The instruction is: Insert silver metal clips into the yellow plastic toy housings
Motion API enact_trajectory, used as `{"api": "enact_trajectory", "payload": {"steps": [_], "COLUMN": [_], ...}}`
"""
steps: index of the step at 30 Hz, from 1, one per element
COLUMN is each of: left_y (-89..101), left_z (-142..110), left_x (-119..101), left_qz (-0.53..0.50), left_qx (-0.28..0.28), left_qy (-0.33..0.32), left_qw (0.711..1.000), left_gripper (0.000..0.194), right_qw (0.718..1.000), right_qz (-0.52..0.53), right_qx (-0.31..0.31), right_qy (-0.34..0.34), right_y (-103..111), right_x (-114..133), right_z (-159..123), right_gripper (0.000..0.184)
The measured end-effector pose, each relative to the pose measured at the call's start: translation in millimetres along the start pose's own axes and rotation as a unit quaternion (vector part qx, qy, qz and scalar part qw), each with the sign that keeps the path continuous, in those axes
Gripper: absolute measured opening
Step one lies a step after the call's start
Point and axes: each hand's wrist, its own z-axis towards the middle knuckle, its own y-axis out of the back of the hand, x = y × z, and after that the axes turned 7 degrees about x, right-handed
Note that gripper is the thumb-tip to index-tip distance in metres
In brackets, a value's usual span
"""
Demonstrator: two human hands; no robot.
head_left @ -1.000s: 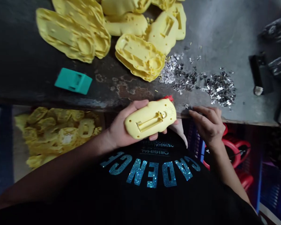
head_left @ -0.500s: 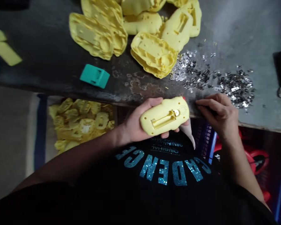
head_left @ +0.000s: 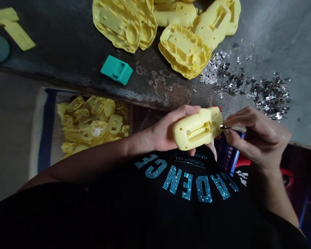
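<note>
Currently, a heap of yellow moulded parts (head_left: 93,124) lies below the bench edge at far left. The left hand (head_left: 168,129) is wrapped around a yellow plastic toy housing (head_left: 198,128), recess upward, held just off the edge of the dark workbench (head_left: 67,45). Since the last view, the right hand (head_left: 259,138) has closed on a slim metal-tipped tool (head_left: 224,127), its tip now at the housing's right end. Silver metal clippings (head_left: 271,98) lie farther right.

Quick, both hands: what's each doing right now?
Left hand: closed, holding a yellow plastic shell.
Right hand: closed, pinching a small metal piece.
</note>
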Motion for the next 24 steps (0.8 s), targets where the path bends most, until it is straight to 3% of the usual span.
{"api": "enact_trajectory", "payload": {"steps": [6, 12, 19, 24], "left_y": [-5.4, -13.8, -26.9, -36.5], "left_z": [1, 0, 2, 4], "left_x": [3, 7, 7, 9], "left_qz": [0.000, 0.008, 0.009, -0.022], "left_qx": [0.021, -0.026, -0.043, -0.070], "left_qy": [0.009, -0.003, -0.017, -0.045], "left_qw": [1.000, 1.000, 0.999, 0.996], "left_gripper": [0.072, 0.064, 0.049, 0.037], "right_qw": [0.993, 0.982, 0.974, 0.952], "right_qz": [-0.106, -0.173, -0.208, -0.279], "right_qx": [0.045, 0.070, 0.086, 0.112], "right_qy": [0.021, 0.012, 0.025, 0.059], "right_y": [5, 8, 10, 11], "right_x": [11, 18, 26, 32], "right_z": [2, -5, -9, -8], "right_gripper": [0.020, 0.018, 0.028, 0.022]}}
